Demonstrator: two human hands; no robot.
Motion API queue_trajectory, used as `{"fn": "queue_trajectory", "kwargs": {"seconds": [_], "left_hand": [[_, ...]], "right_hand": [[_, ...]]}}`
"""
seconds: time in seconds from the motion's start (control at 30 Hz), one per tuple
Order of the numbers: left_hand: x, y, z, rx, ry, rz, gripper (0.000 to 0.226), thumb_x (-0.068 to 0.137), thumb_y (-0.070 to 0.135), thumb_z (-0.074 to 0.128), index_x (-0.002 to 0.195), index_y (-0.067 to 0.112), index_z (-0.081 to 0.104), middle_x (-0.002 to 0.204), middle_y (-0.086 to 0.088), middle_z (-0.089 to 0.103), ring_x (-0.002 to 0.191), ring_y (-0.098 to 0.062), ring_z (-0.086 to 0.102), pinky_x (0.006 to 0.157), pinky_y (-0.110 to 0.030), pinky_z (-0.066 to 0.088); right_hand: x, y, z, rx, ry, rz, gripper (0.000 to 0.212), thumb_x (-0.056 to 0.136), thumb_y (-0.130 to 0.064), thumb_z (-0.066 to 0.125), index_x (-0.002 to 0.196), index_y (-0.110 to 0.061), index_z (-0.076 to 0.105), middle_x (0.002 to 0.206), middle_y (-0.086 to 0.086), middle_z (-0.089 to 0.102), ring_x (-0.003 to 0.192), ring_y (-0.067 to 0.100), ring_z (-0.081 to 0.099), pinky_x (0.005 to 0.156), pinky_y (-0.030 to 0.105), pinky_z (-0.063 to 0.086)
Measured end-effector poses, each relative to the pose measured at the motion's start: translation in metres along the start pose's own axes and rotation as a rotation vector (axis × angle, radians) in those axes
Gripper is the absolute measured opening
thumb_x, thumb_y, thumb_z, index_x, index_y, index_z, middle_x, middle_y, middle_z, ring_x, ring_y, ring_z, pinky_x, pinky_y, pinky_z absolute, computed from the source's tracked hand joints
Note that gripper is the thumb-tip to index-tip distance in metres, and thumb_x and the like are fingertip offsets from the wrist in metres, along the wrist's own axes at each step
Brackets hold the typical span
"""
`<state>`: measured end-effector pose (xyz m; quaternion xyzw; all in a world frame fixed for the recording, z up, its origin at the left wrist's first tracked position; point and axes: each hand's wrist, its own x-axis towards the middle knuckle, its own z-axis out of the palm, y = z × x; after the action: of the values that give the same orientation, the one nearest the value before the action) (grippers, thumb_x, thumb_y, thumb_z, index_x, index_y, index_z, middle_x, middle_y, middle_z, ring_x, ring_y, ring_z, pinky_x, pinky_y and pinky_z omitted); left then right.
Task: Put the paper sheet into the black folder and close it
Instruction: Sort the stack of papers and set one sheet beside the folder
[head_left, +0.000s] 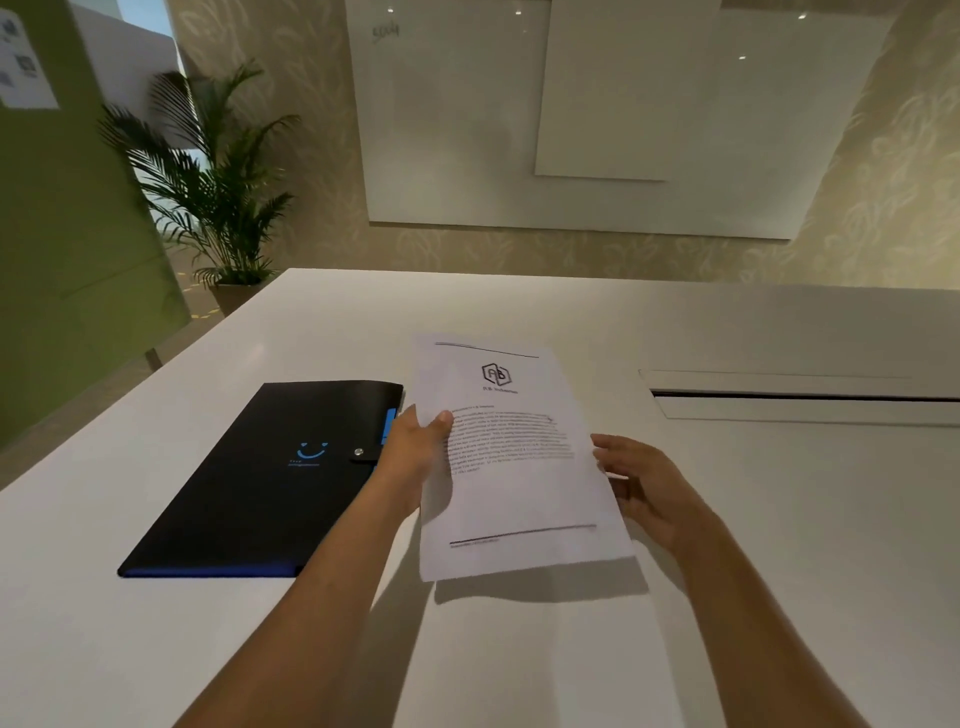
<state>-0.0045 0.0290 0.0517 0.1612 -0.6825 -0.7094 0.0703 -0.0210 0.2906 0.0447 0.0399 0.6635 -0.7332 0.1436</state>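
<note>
We see a printed paper sheet (511, 467) held up off the white table (753, 597), tilted so its face looks toward us and casting a shadow on the tabletop just below its lower edge. The sheet carries a hexagonal logo near the top, a block of text in the middle, and a dark rule near the bottom. Our left hand (415, 457) pinches the sheet's left edge, thumb pressed on the printed face and the fingers hidden behind the page. Our right hand (644, 480) is at the sheet's right edge with its fingers loosely curled and slightly spread; the fingertips meet the paper's margin, though we cannot tell whether they actually clamp it. The black folder (265, 483) lies flat and closed on the table just to the left of the sheet, partly behind the left forearm, with a blue smile mark on its cover, a snap strap (363, 454) fastened at its right side and a blue edge along its near side. A potted palm (208, 192) stands beyond the table's far left corner.
</note>
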Motion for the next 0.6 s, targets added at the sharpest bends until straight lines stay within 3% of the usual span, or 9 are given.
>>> {"fn": "queue_trajectory", "kwargs": {"seconds": [0.1, 0.2, 0.3, 0.43, 0.6], "left_hand": [[0.003, -0.006, 0.004, 0.078, -0.077, -0.045, 0.023, 0.100, 0.021, 0.049, 0.119, 0.012, 0.058, 0.110, -0.004, 0.069, 0.095, -0.018, 0.065, 0.075, -0.028, 0.049], [0.008, -0.016, 0.009, 0.111, -0.037, -0.098, 0.023, 0.100, 0.020, 0.050, 0.118, 0.009, 0.056, 0.099, -0.001, 0.068, 0.085, -0.012, 0.063, 0.064, -0.023, 0.046], [0.015, -0.027, 0.013, 0.186, -0.029, -0.122, 0.033, 0.099, 0.021, 0.050, 0.127, 0.004, 0.049, 0.110, -0.003, 0.064, 0.094, -0.017, 0.060, 0.077, -0.028, 0.045], [0.025, -0.036, 0.015, 0.395, 0.032, -0.101, 0.049, 0.094, 0.029, 0.058, 0.134, 0.002, 0.045, 0.128, -0.013, 0.059, 0.109, -0.026, 0.058, 0.083, -0.034, 0.048], [0.026, -0.048, 0.017, 0.658, 0.079, 0.000, 0.039, 0.092, 0.023, 0.062, 0.124, 0.007, 0.049, 0.122, -0.013, 0.062, 0.102, -0.027, 0.061, 0.070, -0.031, 0.045]], "right_hand": [[0.002, -0.004, 0.011, -0.224, -0.005, -0.030, 0.023, 0.092, -0.002, 0.053, 0.109, -0.008, 0.068, 0.100, 0.011, 0.076, 0.083, 0.025, 0.070, 0.073, 0.036, 0.055], [0.014, 0.002, 0.022, -0.269, 0.088, -0.035, 0.023, 0.090, 0.005, 0.051, 0.107, -0.008, 0.062, 0.098, 0.012, 0.074, 0.083, 0.029, 0.073, 0.071, 0.038, 0.060], [0.025, 0.013, 0.027, -0.337, 0.176, -0.038, 0.027, 0.089, 0.000, 0.051, 0.113, -0.009, 0.057, 0.105, 0.012, 0.071, 0.088, 0.030, 0.072, 0.077, 0.045, 0.061], [0.025, 0.023, 0.032, -0.522, 0.257, -0.074, 0.026, 0.093, -0.005, 0.043, 0.115, -0.014, 0.052, 0.105, 0.005, 0.064, 0.087, 0.021, 0.064, 0.062, 0.026, 0.053], [0.022, 0.031, 0.037, -0.763, 0.330, -0.106, 0.028, 0.083, -0.017, 0.043, 0.110, -0.018, 0.055, 0.100, 0.001, 0.066, 0.084, 0.023, 0.064, 0.078, 0.041, 0.055]]}}
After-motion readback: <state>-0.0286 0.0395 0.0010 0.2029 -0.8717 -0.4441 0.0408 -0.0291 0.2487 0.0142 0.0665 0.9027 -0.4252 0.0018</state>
